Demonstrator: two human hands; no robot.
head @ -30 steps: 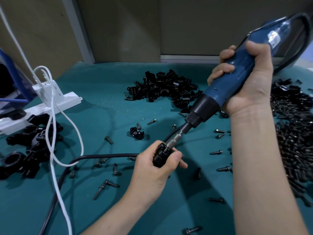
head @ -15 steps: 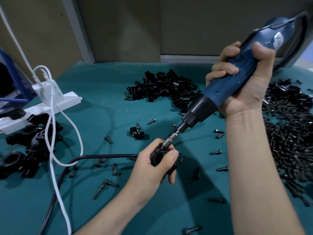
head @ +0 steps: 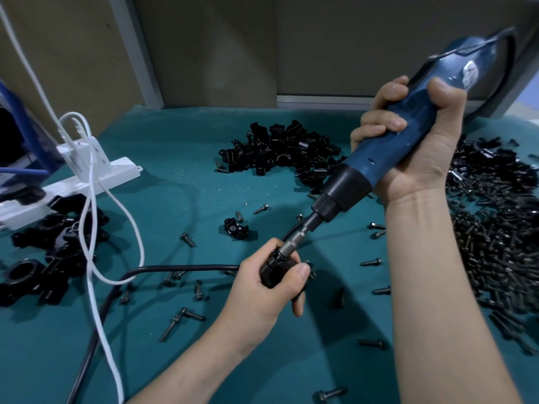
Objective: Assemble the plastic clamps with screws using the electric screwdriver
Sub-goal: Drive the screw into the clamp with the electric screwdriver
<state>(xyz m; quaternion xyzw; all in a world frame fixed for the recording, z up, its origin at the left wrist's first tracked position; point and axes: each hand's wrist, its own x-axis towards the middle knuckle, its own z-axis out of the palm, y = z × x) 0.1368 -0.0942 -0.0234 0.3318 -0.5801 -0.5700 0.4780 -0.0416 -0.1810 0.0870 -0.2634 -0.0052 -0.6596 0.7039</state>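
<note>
A black plastic clamp point(head: 275, 272) is gripped in the left hand point(head: 259, 290) just above the teal counter point(head: 175, 193), near its front centre. The fingers point(head: 300, 271) are curled round it and the thumb is laid across its side. A blue electric screwdriver point(head: 376, 158) is held in the right hand point(head: 420, 158), whose fingers point(head: 382, 122) are wrapped tightly round the barrel. The tool is tilted down and to the left, and its metal bit point(head: 294, 239) is set against the top of the clamp. Whether a screw is seated under the bit cannot be told, as the spot is hidden by the tip and the thumb.

Behind the hands a pile of loose clamp halves point(head: 277, 150) is heaped on the counter. To the right a broad heap of black screws point(head: 501, 237) is spread as far as the edge of the view. A single clamp half point(head: 235, 228) is seen lying apart, between the pile and the left hand, and stray screws point(head: 188, 239) are scattered over the mat around both forearms. At the left, a cluster of black clamps point(head: 43, 252), at least one of them closed into a ring, is gathered beside a white power strip point(head: 99, 179). A white cable point(head: 90, 228) is looped over the strip and the cluster. A black cord point(head: 180, 268) is run across the counter from the lower left toward the left hand and is hidden behind it.
</note>
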